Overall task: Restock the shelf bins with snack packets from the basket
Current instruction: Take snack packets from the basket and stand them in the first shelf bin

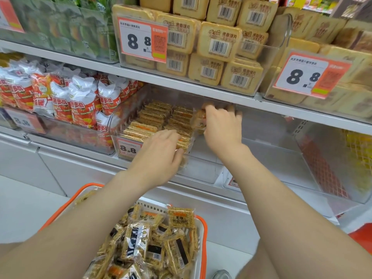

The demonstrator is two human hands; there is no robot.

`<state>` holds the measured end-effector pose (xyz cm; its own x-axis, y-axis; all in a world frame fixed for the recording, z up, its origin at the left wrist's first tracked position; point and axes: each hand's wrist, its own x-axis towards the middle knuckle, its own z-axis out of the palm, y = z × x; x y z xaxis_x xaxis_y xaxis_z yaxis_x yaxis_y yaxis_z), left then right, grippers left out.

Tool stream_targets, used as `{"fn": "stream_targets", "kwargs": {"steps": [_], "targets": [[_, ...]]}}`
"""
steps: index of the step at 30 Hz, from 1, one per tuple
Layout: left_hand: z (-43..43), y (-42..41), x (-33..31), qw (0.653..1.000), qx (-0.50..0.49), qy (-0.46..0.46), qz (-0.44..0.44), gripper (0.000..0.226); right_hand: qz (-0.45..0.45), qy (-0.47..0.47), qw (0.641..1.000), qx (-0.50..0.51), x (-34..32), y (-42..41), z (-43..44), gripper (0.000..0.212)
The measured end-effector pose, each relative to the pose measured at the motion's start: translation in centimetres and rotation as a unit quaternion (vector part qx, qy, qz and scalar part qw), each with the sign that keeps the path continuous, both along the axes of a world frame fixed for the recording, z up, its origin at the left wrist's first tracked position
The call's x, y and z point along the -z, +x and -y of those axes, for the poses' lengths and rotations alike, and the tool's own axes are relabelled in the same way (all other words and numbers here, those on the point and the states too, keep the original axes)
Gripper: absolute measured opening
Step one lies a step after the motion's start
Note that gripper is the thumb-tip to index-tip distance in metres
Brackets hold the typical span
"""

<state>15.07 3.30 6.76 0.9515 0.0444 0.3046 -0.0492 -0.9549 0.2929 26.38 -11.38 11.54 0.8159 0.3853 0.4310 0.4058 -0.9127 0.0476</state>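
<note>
Shelving (pixel 201 91) holds clear bins (pixel 124 125); both hands, left (pixel 161 156) and right (pixel 223 125), grasp snack packets (pixel 159 117).

Bright, even store light, soft shadows, glare on the clear bins (pixel 261 137), edges bowed and slightly blurred.

- right hand (pixel 222 125) covers most of the packet (pixel 199 119) it's on, and its fingertips are smeared with blur, so the grip is unclear
- left hand (pixel 159 156) hides the packets along the bin's (pixel 203 170) front edge, fingers tucked out of sight
- basket (pixel 202 236) is cut off by the bottom edge, arms cover its left side
- small text on the price tags (pixel 142 38) is too tiny to read
- green packs (pixel 94 27), top left corner, are hazy behind plastic and cropped
</note>
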Motion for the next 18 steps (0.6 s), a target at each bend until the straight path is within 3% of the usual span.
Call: {"fn": "stream_targets", "kwargs": {"steps": [5,10,18], "targets": [[-0.4,1.2,1.4,0.996,0.0,0.075,-0.052,0.058,-0.024,-0.058,0.998,0.031,1.1,2.8,-1.1,0.062],[-1.0,1.7,1.7,0.991,0.002,0.105,-0.079,0.078,-0.07,-0.088,0.992,0.06,2.5,5.5,-2.5,0.057],[-1.4,2.3,1.9,0.989,0.011,0.119,-0.082,0.082,-0.085,-0.08,0.983,0.141,4.6,8.0,-4.1,0.04]]}}
